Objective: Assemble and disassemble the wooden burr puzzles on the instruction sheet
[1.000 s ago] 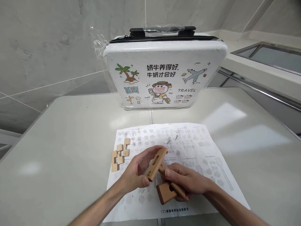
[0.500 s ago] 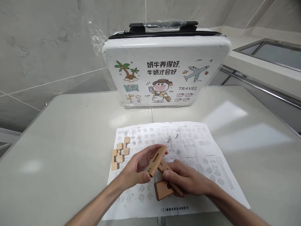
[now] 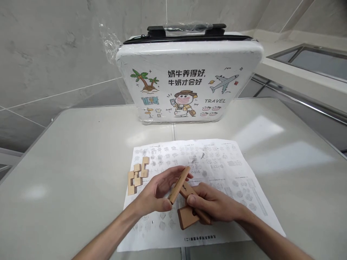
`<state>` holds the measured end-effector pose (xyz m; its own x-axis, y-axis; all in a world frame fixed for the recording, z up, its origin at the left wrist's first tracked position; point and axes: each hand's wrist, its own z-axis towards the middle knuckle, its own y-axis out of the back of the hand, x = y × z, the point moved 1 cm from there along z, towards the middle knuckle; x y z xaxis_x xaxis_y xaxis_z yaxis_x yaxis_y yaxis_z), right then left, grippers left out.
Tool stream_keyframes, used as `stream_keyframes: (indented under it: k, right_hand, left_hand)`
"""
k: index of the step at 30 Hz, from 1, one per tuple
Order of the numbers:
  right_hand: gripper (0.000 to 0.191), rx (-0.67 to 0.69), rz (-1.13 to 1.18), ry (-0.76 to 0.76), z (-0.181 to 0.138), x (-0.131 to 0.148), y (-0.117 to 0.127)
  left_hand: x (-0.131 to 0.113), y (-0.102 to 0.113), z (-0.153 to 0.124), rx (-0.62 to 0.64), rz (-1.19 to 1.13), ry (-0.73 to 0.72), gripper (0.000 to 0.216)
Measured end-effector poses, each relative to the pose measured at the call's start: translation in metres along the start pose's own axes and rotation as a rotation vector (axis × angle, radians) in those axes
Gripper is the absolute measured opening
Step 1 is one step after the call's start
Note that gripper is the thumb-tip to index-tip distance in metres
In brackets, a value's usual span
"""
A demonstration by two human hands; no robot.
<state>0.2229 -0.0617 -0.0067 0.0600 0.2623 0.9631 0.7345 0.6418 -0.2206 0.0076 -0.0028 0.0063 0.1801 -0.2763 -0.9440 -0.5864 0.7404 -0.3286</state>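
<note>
My left hand (image 3: 155, 191) grips a flat wooden puzzle piece (image 3: 179, 186) between thumb and fingers, turned nearly edge-on. In my right hand (image 3: 214, 202) are wooden puzzle pieces (image 3: 187, 218) crossed over one another, with dark marks on their faces. The thumb presses on them, and the fingers behind are partly hidden. The left piece's lower part meets or overlaps the upper end of the right-hand pieces; I cannot tell whether they are joined. Both hands are above a printed sheet (image 3: 244, 225) covered with small diagrams.
Several pale notched wooden pieces (image 3: 131, 183) lie at the sheet's left edge. A white suitcase (image 3: 187, 57) with cartoon prints and plastic wrap stands at the back of the pale table (image 3: 67, 155). A framed glass panel (image 3: 320, 59) is at the far right.
The wooden piece in my left hand has turned, so its slotted, numbered face shows less and its edge more. My right hand holds its pieces almost unchanged. The whole view has shifted slightly.
</note>
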Motion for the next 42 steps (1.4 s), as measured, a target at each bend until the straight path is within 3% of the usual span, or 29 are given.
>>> stream_keyframes:
  k: [10,23,30,36,42]
  right_hand:
    - [0.059,0.067,0.020,0.072,0.001,0.003,-0.002]
    - [0.059,0.205,0.371,-0.088,0.000,0.016,0.005]
    - [0.061,0.266,0.376,-0.078,-0.004,0.008,0.009]
    - [0.056,0.324,0.407,-0.038,0.002,0.003,0.003]
    - [0.052,0.361,0.416,-0.057,0.003,0.007,0.002]
  left_hand:
    - [0.008,-0.001,0.000,0.039,0.061,0.033,0.107]
    - [-0.010,-0.005,-0.001,-0.204,-0.040,-0.039,0.091]
    - [-0.002,-0.001,-0.001,-0.129,0.004,-0.048,0.100]
    - [0.009,-0.006,-0.006,0.027,0.089,0.021,0.110]
    - [0.006,-0.011,-0.005,0.051,0.082,-0.005,0.110]
